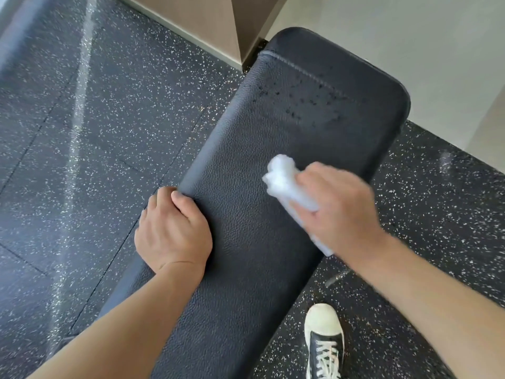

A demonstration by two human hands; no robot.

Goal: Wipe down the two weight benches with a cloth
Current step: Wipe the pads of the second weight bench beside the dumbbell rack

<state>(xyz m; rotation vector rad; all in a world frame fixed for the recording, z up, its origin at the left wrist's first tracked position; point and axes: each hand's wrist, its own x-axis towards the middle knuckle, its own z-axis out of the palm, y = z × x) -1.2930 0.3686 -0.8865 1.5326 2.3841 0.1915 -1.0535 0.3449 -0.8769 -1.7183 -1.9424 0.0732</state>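
One bench (246, 242) in view, black textured pad, near end cut off by the frame. Right hand (338, 212) blurred, fingers closed on a bunched white cloth (284, 184) pressed to the pad near its right edge. Left hand (172, 231) grips the left edge, fingers curled under, tips hidden. Dark droplets (308, 102) at the far end. Speckled black rubber floor (82, 160); beige wall (196, 15); one sneaker (323, 340).
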